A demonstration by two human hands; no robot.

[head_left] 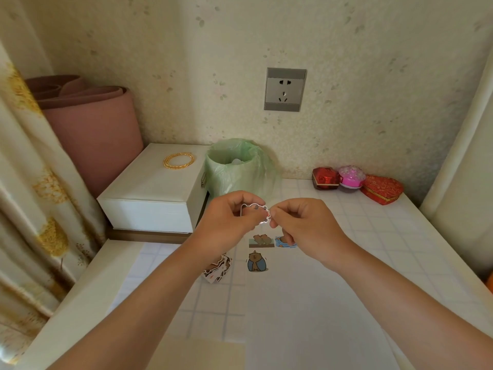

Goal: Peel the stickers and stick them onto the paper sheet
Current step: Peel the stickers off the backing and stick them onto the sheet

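Both hands are raised above the table and pinch one small white-edged sticker. My left hand grips its left part. The fingertips of my right hand pinch its right edge. Below them lies the white paper sheet, with three bear stickers stuck near its top: one on a green strip, one on blue and a larger one. A small pile of loose stickers lies left of the sheet, partly behind my left wrist.
A green-bagged bin stands behind the hands. A white box with a gold chain sits at the left, a pink roll behind it. Red and pink gift boxes line the back right. A curtain hangs left.
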